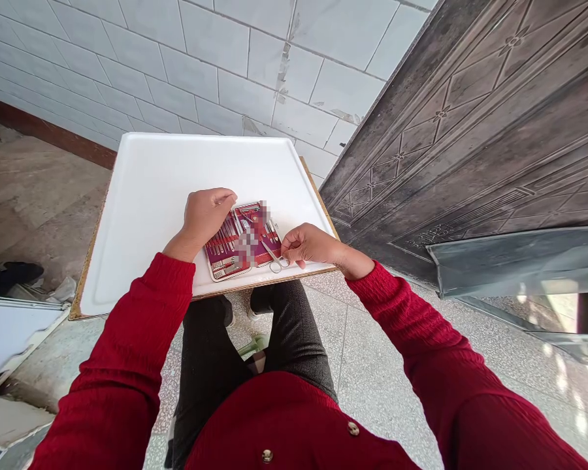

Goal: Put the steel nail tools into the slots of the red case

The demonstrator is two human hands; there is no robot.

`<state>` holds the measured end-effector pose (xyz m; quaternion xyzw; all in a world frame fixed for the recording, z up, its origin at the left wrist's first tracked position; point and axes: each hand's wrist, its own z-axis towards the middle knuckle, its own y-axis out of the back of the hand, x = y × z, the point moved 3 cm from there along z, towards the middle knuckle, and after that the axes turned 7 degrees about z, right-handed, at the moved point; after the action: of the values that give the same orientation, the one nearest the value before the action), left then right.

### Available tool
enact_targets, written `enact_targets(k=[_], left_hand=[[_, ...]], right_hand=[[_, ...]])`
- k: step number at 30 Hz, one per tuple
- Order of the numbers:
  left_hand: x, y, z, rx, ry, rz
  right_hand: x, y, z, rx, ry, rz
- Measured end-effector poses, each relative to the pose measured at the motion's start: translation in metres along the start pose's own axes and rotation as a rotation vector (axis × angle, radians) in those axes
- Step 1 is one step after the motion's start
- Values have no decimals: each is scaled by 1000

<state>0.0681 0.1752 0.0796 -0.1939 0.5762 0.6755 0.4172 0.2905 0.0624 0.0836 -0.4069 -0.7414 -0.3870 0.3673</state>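
An opened manicure kit point(242, 251), dark red inside with a pale rim, lies near the front edge of the white tabletop point(157, 189). Slim metal tools sit in rows in it, and parts of it are blurred out. My left hand point(206, 215) is closed at the kit's upper left corner, thumb and fingers pinched by its rim. At the lower right, my right hand point(310, 245) pinches a small pair of silver scissors point(273, 256) by the finger loops. The blades point up and left over the kit.
Behind the table runs a white tiled wall point(215, 52). A dark carved metal door point(421, 117) stands close on the right. My legs point(298, 326) are right under the table's front edge. A white board-like object point(19, 333) is at lower left.
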Motion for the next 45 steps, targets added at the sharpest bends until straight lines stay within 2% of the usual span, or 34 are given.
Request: enact_targets(k=[6, 19, 22, 25, 28, 34, 39, 45], left_hand=[[-1, 0, 0, 4, -6, 36], [-1, 0, 0, -6, -22, 41], [-1, -1, 0, -3, -16, 30], [0, -1, 0, -2, -10, 21], [-1, -1, -1, -3, -19, 21], [-3, 0, -2, 6, -27, 28], [-1, 1, -1, 0, 3, 24], [7, 4, 3, -110, -14, 62]], right_hand=[[-1, 0, 5, -17, 12, -27], [-4, -11, 16, -150, 63, -48], [0, -14, 12, -209, 113, -193], [5, -20, 5, -302, 176, -445], [8, -27, 1, -347, 165, -659], [9, -34, 1, -377, 129, -800], [2, -32, 0, -427, 188, -707], [-13, -2, 16, -543, 345, -297]])
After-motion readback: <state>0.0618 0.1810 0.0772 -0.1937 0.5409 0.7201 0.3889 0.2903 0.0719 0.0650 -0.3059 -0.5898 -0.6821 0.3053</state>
